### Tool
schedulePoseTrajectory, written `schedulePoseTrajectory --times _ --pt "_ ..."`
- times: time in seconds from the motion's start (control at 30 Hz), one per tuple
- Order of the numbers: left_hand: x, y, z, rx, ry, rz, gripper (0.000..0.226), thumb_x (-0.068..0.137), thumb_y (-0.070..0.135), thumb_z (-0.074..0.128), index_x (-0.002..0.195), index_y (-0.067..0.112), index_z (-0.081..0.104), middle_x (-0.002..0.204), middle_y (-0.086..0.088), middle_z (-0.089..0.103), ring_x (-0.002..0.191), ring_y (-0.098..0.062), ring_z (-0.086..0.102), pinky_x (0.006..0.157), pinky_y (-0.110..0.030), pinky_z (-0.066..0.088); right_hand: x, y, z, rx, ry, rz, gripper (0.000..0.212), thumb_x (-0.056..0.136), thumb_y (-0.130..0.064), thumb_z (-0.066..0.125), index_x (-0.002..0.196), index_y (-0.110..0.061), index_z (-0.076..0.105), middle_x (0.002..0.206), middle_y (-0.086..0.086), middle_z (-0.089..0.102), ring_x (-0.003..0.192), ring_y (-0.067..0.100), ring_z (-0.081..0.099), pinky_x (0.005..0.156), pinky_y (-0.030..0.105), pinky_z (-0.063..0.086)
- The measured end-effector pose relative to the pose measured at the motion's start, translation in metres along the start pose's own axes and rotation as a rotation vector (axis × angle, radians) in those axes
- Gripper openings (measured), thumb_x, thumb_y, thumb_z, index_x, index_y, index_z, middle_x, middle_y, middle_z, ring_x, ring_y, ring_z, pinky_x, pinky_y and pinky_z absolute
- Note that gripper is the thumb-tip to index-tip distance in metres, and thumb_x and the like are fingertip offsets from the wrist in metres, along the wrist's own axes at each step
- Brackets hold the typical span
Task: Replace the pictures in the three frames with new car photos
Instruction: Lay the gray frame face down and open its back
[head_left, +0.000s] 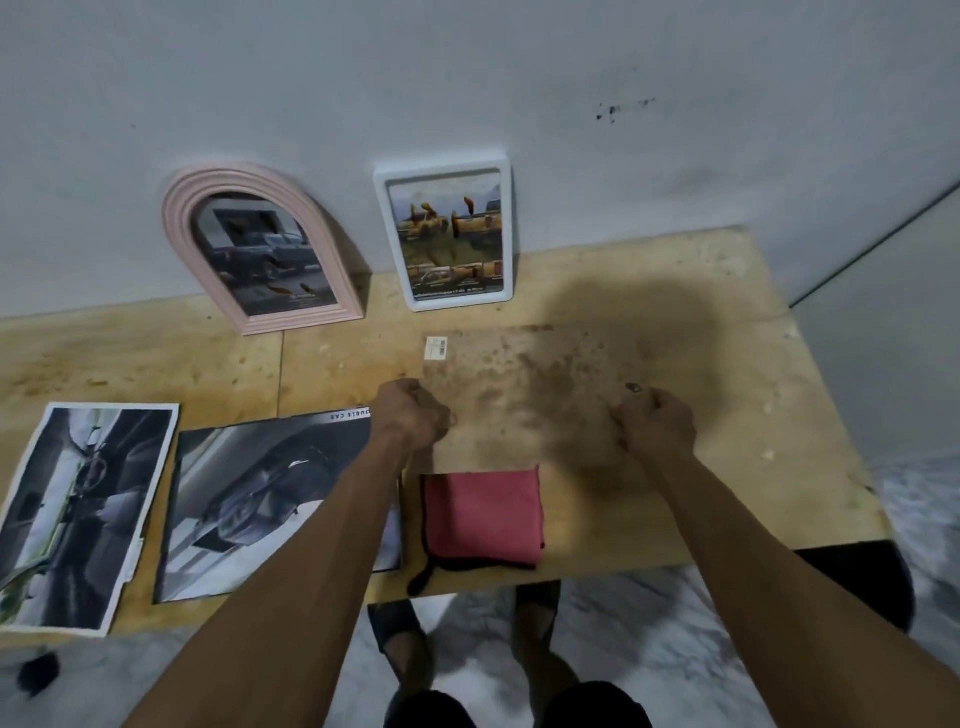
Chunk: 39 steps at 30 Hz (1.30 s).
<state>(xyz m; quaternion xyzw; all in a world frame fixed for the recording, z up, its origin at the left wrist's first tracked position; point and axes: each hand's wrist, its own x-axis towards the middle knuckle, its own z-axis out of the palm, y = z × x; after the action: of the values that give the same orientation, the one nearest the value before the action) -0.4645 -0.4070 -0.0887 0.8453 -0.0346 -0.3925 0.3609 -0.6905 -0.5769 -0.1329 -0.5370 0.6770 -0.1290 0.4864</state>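
Note:
A third frame (524, 384) lies face down on the table, showing its stained brown backing and a small white sticker (435, 347). My left hand (415, 415) is curled on its left edge and my right hand (657, 421) on its right edge, beside a small metal clip (634, 387). A pink arched frame (260, 249) and a white rectangular frame (449, 236) lean on the wall, each holding a car picture. Two loose car photos lie at the left: one (78, 514) with a white border, one darker (260, 499) partly under my left forearm.
A folded pink cloth (483, 514) with a dark strap lies near the front edge of the plywood table (753, 364), just below the face-down frame. The grey wall is close behind. My feet stand on a marbled floor (649, 623) below the table edge.

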Motion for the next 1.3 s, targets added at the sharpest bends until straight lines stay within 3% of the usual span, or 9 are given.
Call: schedulePoseTrajectory --times 0.13,0.3,0.43,0.53,0.8,0.97,1.07,1.17,1.3 --pt "0.016 0.003 0.013 0.078 0.074 -0.005 0.027 0.076 0.006 0.081 0.079 0.019 0.057 0.087 0.0 0.062 0.083 -0.014 0.057 0.094 -0.023 0.05 0.012 -0.001 0.004 -0.096 0.0 -0.017 0.06 0.075 -0.032 0.077 0.129 -0.02 0.055 0.113 0.002 0.064 0.096 0.023 0.063 0.082 0.034 0.053" --pt "0.034 0.001 0.023 0.234 0.137 0.026 0.014 0.091 0.002 0.059 0.08 0.009 0.063 0.091 -0.005 0.06 0.089 -0.017 0.053 0.079 -0.016 0.04 0.029 0.003 0.013 -0.157 -0.001 -0.033 0.051 0.089 -0.025 0.068 0.135 -0.015 0.048 0.117 0.003 0.058 0.103 0.022 0.056 0.072 0.021 0.037" --pt "0.039 -0.001 0.027 0.326 0.1 0.075 0.034 0.09 0.002 0.061 0.123 0.005 0.062 0.114 -0.003 0.057 0.102 -0.017 0.051 0.09 -0.018 0.039 0.035 0.002 0.019 -0.27 -0.003 -0.084 0.056 0.077 -0.038 0.068 0.128 -0.018 0.056 0.124 0.012 0.057 0.103 0.031 0.061 0.087 0.034 0.053" --pt "0.031 0.002 0.029 0.392 0.091 0.065 0.044 0.091 0.008 0.061 0.135 0.007 0.055 0.131 -0.009 0.058 0.118 -0.029 0.057 0.095 -0.031 0.05 0.039 0.0 0.02 -0.365 0.01 -0.069 0.05 0.083 -0.04 0.062 0.128 -0.018 0.058 0.125 0.018 0.053 0.109 0.036 0.057 0.098 0.042 0.05" --pt "0.008 -0.003 0.037 0.458 0.037 0.135 0.035 0.089 0.013 0.064 0.123 0.004 0.063 0.126 -0.014 0.065 0.116 -0.032 0.061 0.088 -0.028 0.045 0.036 0.0 0.017 -0.494 -0.027 -0.148 0.039 0.094 -0.029 0.054 0.129 -0.013 0.058 0.131 0.024 0.048 0.122 0.041 0.047 0.108 0.04 0.036" --pt "-0.003 -0.013 0.015 0.437 0.0 0.225 0.016 0.087 0.013 0.061 0.101 0.008 0.068 0.102 -0.003 0.068 0.101 -0.018 0.062 0.071 -0.018 0.036 0.014 0.002 0.019 -0.55 -0.058 -0.248 0.05 0.086 -0.025 0.066 0.134 -0.015 0.054 0.128 0.019 0.055 0.123 0.038 0.042 0.104 0.039 0.031" --pt "-0.016 -0.023 -0.011 0.403 0.051 0.254 0.034 0.091 0.014 0.066 0.124 0.012 0.063 0.112 -0.006 0.062 0.1 -0.018 0.056 0.076 -0.018 0.037 -0.02 -0.003 0.034 -0.528 -0.046 -0.427 0.047 0.081 -0.026 0.066 0.125 -0.01 0.062 0.125 0.022 0.059 0.121 0.043 0.048 0.104 0.044 0.036" --pt "-0.028 -0.052 -0.051 0.428 0.057 0.255 0.029 0.095 0.016 0.064 0.123 0.011 0.064 0.111 -0.007 0.067 0.103 -0.022 0.062 0.075 -0.013 0.044 -0.063 -0.005 0.061 -0.459 -0.099 -0.506 0.037 0.079 -0.022 0.061 0.108 0.0 0.068 0.107 0.023 0.067 0.104 0.042 0.06 0.089 0.045 0.049" --pt "-0.038 -0.118 -0.118 0.469 0.157 0.128 0.03 0.091 0.017 0.067 0.121 0.018 0.065 0.119 -0.005 0.07 0.113 -0.026 0.064 0.094 -0.036 0.052 -0.128 0.0 0.112 -0.342 -0.267 -0.446 0.015 0.087 -0.001 0.053 0.083 -0.016 0.055 0.078 0.007 0.057 0.073 0.029 0.055 0.061 0.034 0.038"
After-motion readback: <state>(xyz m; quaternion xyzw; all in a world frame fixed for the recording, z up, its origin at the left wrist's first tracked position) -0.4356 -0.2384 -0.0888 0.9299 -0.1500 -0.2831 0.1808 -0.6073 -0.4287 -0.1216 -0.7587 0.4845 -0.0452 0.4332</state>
